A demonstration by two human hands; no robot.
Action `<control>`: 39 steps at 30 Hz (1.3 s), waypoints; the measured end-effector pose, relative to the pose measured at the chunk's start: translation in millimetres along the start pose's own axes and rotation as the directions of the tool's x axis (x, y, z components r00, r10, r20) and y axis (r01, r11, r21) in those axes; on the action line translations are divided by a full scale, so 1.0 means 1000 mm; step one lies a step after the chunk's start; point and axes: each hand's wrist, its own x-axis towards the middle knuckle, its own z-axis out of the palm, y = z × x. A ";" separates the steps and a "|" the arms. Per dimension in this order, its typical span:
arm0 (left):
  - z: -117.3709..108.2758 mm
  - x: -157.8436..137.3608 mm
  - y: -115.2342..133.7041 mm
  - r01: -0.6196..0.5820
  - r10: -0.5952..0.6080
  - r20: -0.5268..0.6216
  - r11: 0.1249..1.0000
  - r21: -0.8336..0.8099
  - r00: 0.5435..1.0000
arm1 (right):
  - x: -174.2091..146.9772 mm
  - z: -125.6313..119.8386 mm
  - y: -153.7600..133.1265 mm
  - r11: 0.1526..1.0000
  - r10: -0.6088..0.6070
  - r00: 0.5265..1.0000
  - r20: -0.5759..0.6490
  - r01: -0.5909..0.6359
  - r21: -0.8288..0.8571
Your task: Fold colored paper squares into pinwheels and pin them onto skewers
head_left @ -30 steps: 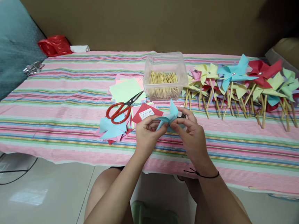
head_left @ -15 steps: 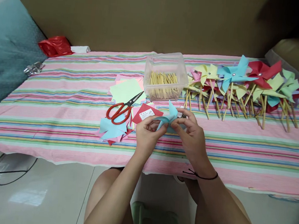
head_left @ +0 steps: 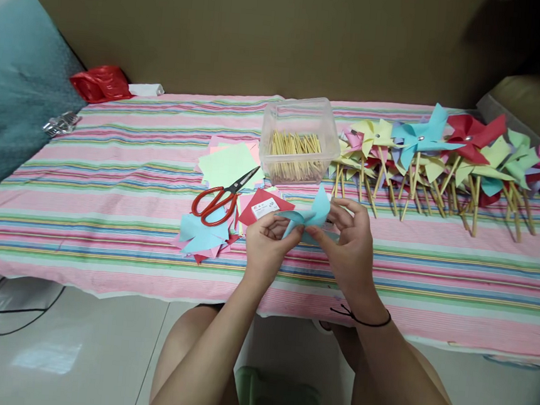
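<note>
Head view — left hand pinches blue paper; right hand, loosely spread, touches it.

A thin black cord bracelet, its loose ends trailing from one side, circles the wrist below a person's bare right hand. The left hand and both forearms are likewise bare, as is the left knee.
</note>
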 end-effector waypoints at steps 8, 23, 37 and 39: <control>-0.003 0.002 -0.003 -0.032 0.031 0.011 0.999 0.028 0.999 | -0.002 -0.001 -0.009 0.990 0.108 0.992 0.059 -0.113 0.090; -0.006 0.002 0.001 0.006 -0.008 0.038 0.999 0.042 0.999 | -0.003 -0.002 -0.013 0.989 0.144 0.988 0.052 -0.146 0.038; -0.009 0.003 0.002 0.043 -0.045 0.023 0.994 0.096 0.999 | -0.003 0.000 -0.012 0.988 0.147 0.989 0.019 -0.148 0.038; -0.009 0.003 0.002 0.057 -0.059 0.014 0.991 0.118 0.998 | -0.003 0.000 -0.012 0.989 0.142 0.990 0.016 -0.143 0.044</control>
